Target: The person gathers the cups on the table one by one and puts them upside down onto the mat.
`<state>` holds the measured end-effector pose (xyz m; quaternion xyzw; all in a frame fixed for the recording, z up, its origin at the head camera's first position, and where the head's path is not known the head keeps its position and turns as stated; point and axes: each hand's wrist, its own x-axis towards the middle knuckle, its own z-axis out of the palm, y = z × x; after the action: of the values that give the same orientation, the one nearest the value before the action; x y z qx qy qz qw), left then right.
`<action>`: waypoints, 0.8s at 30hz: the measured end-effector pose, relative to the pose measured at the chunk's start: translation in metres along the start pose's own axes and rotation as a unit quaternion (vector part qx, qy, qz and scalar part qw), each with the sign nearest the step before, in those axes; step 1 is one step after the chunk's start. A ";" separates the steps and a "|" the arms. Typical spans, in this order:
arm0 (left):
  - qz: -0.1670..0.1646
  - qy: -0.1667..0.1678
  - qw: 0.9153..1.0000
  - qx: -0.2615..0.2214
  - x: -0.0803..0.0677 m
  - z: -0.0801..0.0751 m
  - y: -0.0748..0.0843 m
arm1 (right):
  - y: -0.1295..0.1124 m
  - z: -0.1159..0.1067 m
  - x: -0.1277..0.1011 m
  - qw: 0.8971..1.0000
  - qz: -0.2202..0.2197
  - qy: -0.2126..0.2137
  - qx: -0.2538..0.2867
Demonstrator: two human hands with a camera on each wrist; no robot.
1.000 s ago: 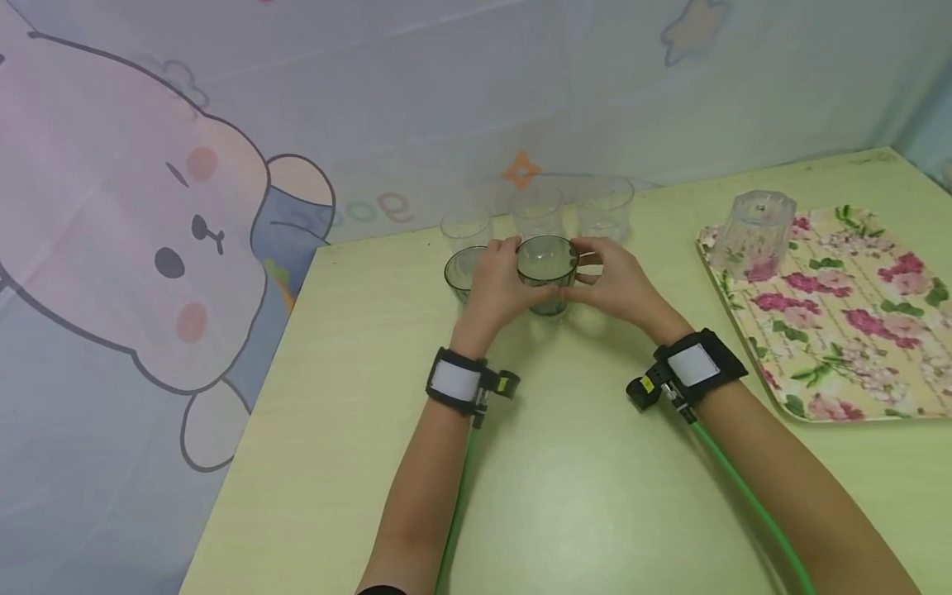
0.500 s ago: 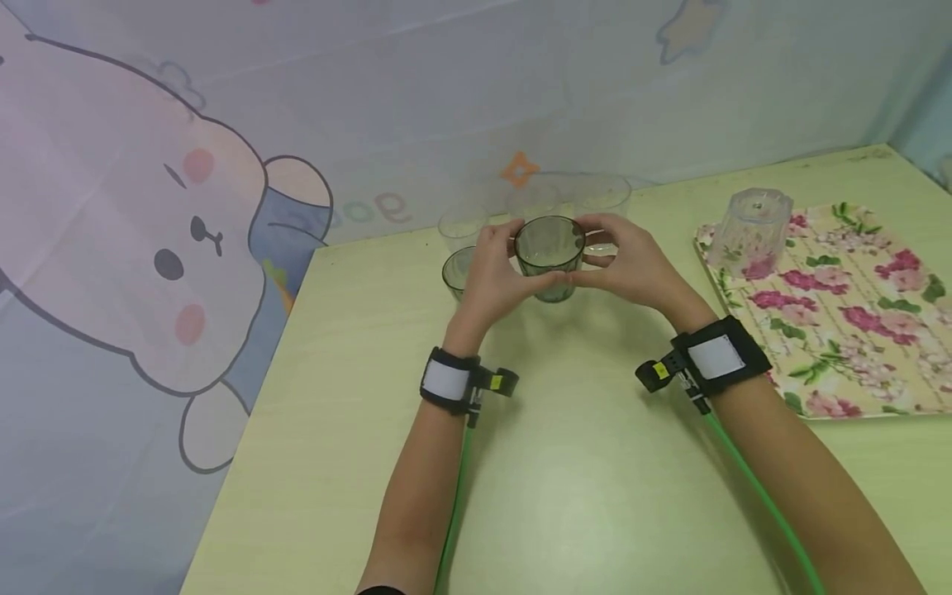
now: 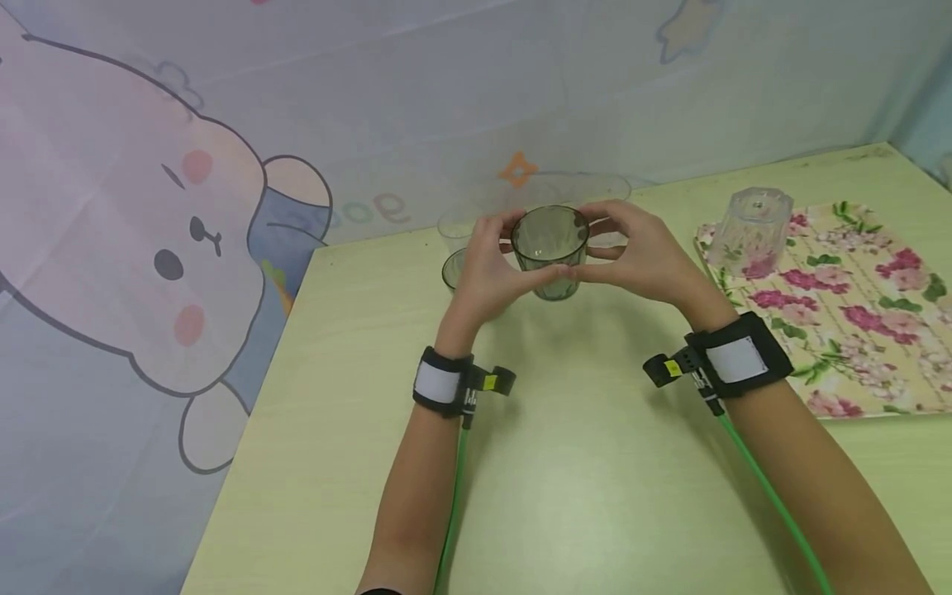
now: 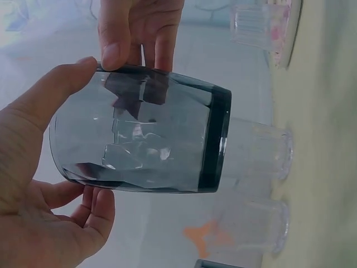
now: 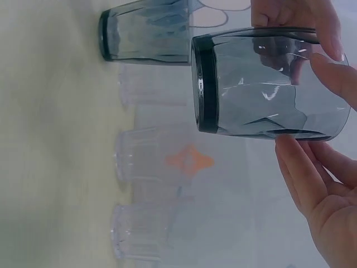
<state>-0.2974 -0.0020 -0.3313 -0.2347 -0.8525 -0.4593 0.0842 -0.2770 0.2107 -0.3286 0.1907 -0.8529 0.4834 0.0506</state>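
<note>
- Held up off the table [image 3: 565,463] between both hands: a smoky grey glass [image 3: 550,248], upright, mouth open to the top.
- Left hand [image 3: 487,277] curled round the glass on one side, thumb on the front, fingers behind.
- Right hand [image 3: 640,256] curled round the other side, fingertips [image 4: 114,53] pinching near the rim.
- Just behind the left hand, a second grey glass [image 3: 452,268], standing on the table, partly hidden.
- Further back by the wall, clear ribbed glasses [image 5: 153,151] in a row; count hard to tell from the head view, maybe three.
- Off to the right, well apart, a flowered tray [image 3: 855,330] with one clear glass [image 3: 747,231] upside down on it; tray's far side cut off by the picture edge.
- Lots of bare table in front of the hands, toward the near edge.
- Table's left edge close to the cartoon bear curtain [image 3: 141,248].
- Green cables [image 3: 449,512] running from the black wrist bands [image 3: 442,384] down out of view.
</note>
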 end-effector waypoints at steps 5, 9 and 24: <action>0.009 -0.005 1.000 -0.007 -0.001 -0.004 0.006 | -0.005 -0.002 -0.002 1.000 -0.023 0.013 -0.014; 0.016 -0.008 1.000 -0.009 -0.002 -0.007 0.010 | -0.010 -0.003 -0.005 0.999 -0.034 0.021 -0.019; 0.016 -0.005 0.999 -0.039 -0.005 -0.012 0.015 | -0.020 -0.005 -0.007 0.999 -0.039 0.030 -0.005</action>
<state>-0.2864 -0.0067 -0.3146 -0.2537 -0.8307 -0.4894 0.0776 -0.2632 0.2074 -0.3121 0.2090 -0.8455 0.4819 0.0957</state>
